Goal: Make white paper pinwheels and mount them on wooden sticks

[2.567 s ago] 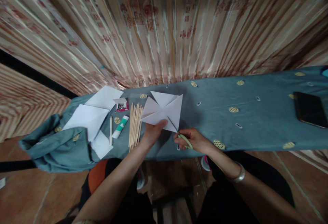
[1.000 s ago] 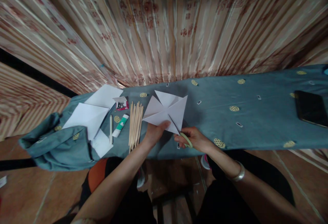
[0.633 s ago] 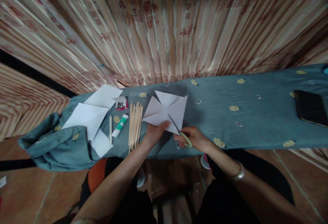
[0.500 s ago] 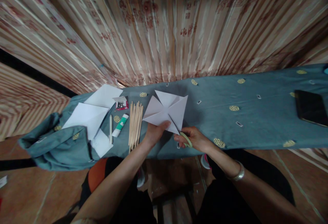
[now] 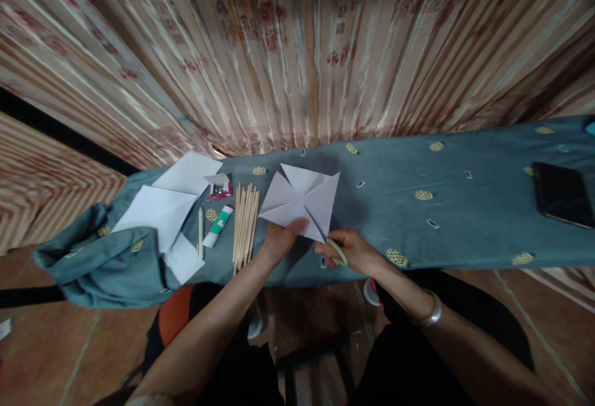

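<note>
A white square of paper, slit inward from its corners, is pinched by my left hand at its near edge, the thumb lying on top. My right hand grips scissors with pale green handles. Their blades are at the paper's near right corner, by a slit; most of the blade length is hidden by the paper and fingers. Just left of the paper lies a bundle of thin wooden sticks.
A green-and-white glue stick, a pale pencil-like stick and a small open red box of metal bits lie left of the sticks. Beyond them are white paper sheets. A black phone rests far right on the blue-green cloth.
Hardly anything differs. The paper, both hands and the scissors hold nearly the same place; the view has shifted very slightly.
</note>
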Demonstrator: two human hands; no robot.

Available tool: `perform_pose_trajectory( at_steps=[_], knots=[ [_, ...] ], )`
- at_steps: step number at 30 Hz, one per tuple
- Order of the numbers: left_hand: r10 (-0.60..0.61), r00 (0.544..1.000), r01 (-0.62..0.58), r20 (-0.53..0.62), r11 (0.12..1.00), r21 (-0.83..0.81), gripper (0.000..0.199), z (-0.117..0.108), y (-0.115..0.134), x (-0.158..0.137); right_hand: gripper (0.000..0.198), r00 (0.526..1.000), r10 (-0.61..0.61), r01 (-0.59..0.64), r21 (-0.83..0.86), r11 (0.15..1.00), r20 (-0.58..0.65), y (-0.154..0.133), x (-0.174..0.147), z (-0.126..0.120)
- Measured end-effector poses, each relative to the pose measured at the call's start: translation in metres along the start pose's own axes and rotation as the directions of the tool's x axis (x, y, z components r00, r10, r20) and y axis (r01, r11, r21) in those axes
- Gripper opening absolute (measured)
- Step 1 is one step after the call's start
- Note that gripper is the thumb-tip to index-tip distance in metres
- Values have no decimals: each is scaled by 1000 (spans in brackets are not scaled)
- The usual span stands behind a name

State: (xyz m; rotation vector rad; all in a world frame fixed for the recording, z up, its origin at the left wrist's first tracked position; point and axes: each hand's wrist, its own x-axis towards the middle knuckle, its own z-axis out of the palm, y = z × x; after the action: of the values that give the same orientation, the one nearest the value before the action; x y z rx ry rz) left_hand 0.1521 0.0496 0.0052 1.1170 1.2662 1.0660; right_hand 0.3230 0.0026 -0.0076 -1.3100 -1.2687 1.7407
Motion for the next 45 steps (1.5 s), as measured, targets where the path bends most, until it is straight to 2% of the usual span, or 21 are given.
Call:
perform_pose_trajectory(
  at_steps=[15,29,45],
  knots=[
    [71,997,-71,19,997,19,28,0,3,-2,47,999,-43,43,37,998,-4,-2,-1,6],
    [58,998,-56,40,997,-57,29,-3,3,-3,46,998,-56,56,35,998,-4,1,2,7],
    [50,998,-49,40,998,-25,28,-1,4,-3,45,997,-76,76,-8,997,2,6,3,4]
  ],
)
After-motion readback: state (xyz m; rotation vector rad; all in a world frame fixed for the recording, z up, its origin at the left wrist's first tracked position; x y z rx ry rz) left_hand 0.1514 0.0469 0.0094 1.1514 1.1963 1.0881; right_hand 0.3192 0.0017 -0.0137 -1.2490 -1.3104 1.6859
